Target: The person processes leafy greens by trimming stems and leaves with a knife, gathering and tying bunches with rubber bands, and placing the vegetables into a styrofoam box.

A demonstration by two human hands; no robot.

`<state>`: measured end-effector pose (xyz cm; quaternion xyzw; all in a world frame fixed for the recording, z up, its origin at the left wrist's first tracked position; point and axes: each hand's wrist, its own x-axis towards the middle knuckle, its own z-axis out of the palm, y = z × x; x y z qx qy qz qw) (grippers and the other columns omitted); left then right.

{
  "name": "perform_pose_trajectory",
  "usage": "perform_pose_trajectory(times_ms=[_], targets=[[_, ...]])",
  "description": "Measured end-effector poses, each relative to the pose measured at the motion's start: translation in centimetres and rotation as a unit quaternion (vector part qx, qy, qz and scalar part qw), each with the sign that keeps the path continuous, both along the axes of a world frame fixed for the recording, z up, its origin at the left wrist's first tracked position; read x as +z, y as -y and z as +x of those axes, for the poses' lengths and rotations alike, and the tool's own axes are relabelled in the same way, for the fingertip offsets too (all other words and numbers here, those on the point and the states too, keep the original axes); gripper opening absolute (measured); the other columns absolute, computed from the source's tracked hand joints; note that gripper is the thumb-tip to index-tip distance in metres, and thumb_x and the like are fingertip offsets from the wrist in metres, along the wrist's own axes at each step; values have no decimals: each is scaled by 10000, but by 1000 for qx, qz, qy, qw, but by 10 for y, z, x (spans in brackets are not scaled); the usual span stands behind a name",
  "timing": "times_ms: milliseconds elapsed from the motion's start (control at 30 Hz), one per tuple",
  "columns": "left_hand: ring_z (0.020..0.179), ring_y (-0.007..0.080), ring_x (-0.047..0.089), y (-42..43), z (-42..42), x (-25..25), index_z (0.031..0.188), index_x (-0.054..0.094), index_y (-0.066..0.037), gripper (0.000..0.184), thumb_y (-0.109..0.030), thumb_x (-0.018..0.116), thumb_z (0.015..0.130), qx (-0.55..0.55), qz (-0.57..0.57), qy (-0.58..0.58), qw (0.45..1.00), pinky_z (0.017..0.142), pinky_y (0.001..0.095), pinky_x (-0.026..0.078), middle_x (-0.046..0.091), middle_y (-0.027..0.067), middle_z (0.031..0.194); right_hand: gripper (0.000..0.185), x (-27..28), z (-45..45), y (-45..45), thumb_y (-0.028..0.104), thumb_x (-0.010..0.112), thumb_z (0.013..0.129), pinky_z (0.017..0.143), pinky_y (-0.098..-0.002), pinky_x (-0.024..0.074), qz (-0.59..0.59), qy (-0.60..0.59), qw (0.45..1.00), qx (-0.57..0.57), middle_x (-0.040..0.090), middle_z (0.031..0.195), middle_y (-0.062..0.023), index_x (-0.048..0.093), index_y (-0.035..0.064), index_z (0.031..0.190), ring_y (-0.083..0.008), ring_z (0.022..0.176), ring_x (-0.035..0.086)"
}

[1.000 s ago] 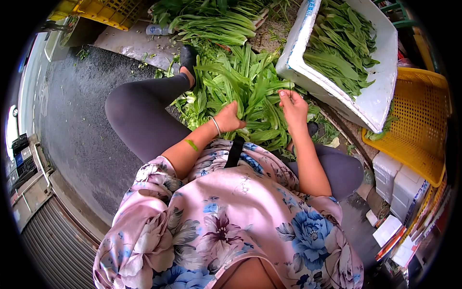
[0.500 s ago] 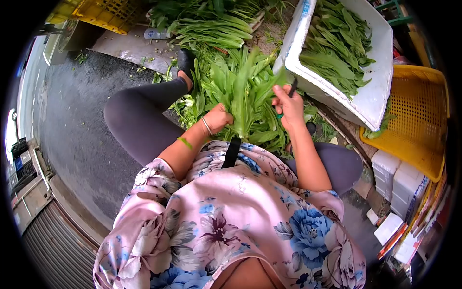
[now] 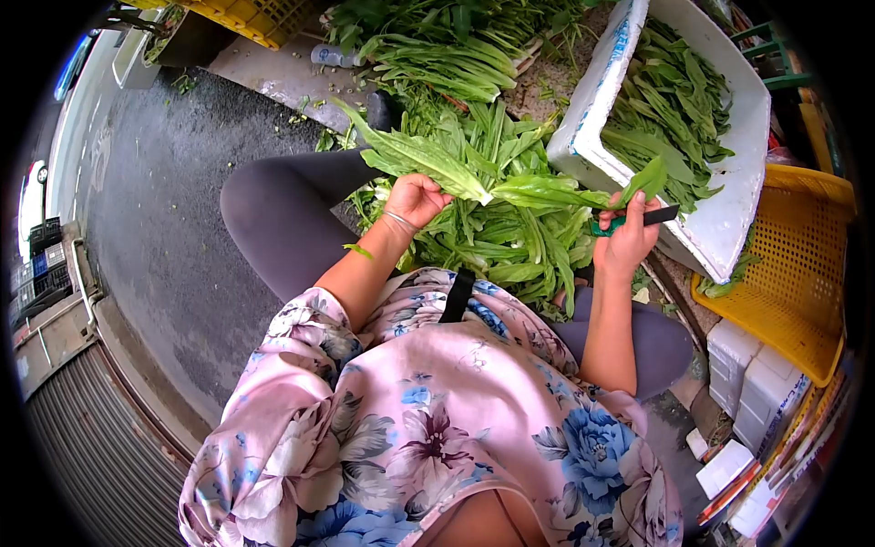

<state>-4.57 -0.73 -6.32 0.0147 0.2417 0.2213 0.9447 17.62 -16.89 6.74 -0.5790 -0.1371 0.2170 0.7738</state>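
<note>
My left hand is closed around the base of a leaf lettuce, whose long green leaves point up and left and whose pale cut end faces right. Off to the right, my right hand grips a small knife with a dark blade and a green handle. Its fingers also pinch a long green leaf that stretches toward the lettuce's cut end; whether the two are still joined I cannot tell. Beneath both hands lies a heap of loose lettuce, between my legs.
A white foam box holding leafy greens stands at the right, beside a yellow plastic crate. Bunched greens and a plastic bottle lie ahead. Another yellow crate is at the upper left.
My hands have moved apart, the right one farther right with a leaf pinched in it. The lettuce has tipped from upright to leaning left. The view has shifted slightly.
</note>
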Motion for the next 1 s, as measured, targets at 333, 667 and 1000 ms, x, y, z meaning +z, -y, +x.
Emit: perform_pose_trajectory(times_ms=[333, 667, 1000], targets=[[931, 275, 568, -14, -7, -15, 975, 532, 1, 350, 23, 395, 653, -18, 26, -153, 988, 772, 446, 478, 583, 123, 1002, 113, 21, 22, 24, 176, 500, 881, 429, -200, 369, -124, -1, 992, -11, 534, 686, -48, 466, 75, 846, -99, 472, 462], [762, 136, 597, 23, 13, 16, 1012, 580, -35, 320, -118, 638, 709, -275, 379, -290, 835, 645, 289, 498, 626, 48, 887, 412, -40, -14, 7, 379, 557, 834, 520, -251, 393, -383, 96, 869, 300, 576, 732, -36, 589, 40, 1066, -106, 566, 481], [728, 299, 610, 47, 9, 26, 987, 589, -103, 420, -316, 700, 642, -384, 693, -286, 539, 698, 345, 493, 630, 160, 815, 333, -31, -17, -3, 271, 523, 877, 408, -186, 277, -248, -128, 909, 310, 520, 606, 23, 564, 74, 1142, -38, 438, 347]])
